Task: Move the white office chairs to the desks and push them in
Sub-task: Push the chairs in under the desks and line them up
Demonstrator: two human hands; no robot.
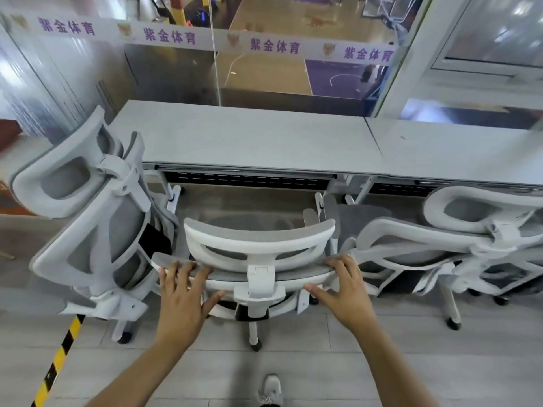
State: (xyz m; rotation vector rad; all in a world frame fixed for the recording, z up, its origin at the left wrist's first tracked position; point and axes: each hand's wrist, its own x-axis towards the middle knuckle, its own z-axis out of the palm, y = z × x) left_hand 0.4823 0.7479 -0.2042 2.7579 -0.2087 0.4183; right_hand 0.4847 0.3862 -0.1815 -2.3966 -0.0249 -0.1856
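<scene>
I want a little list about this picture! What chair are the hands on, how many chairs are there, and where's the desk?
chairs: three white office chairs in view
middle chair: faces the desk, both hands on top of its backrest
left hand: fingers draped over the backrest top, thumb below
right hand: fingers on the backrest top, thumb below
left chair: tilted, at the desk's left end
right chair: at the next desk
desk: grey, directly ahead
floor tape: yellow and black stripes, lower left

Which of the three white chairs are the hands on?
The middle chair: left hand and right hand hold its backrest top. The left chair and right chair are untouched.
</scene>
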